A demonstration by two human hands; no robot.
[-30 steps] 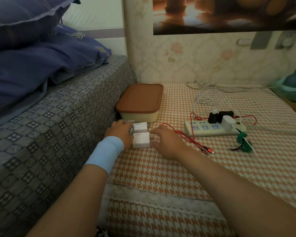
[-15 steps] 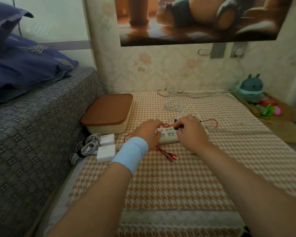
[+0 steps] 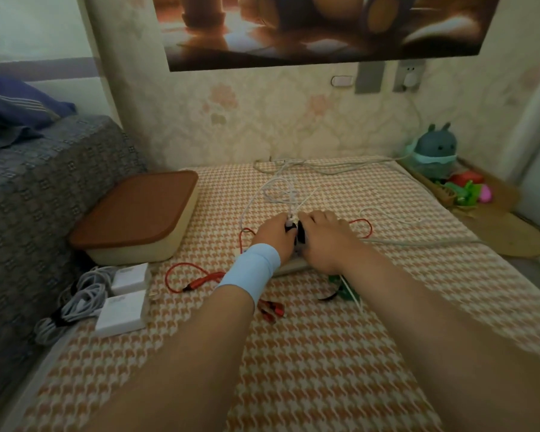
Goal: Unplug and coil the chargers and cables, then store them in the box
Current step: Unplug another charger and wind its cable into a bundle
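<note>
Two plugged-in pieces are handled at mid-frame, the hands close together. A small black plug [image 3: 289, 227] carrying a thin white cable [image 3: 264, 192] is pinched by the left hand [image 3: 273, 236]. A black block-shaped charger [image 3: 301, 236] is touched by the right hand [image 3: 325, 243]; whether it is gripped cannot be told. Both sit in the white plastic power strip [image 3: 290, 265]. The chargers are judged light and rigid, best taken by the body, and the cables limp. The brown-lidded cream plastic box [image 3: 138, 213] is seen closed at centre left.
</note>
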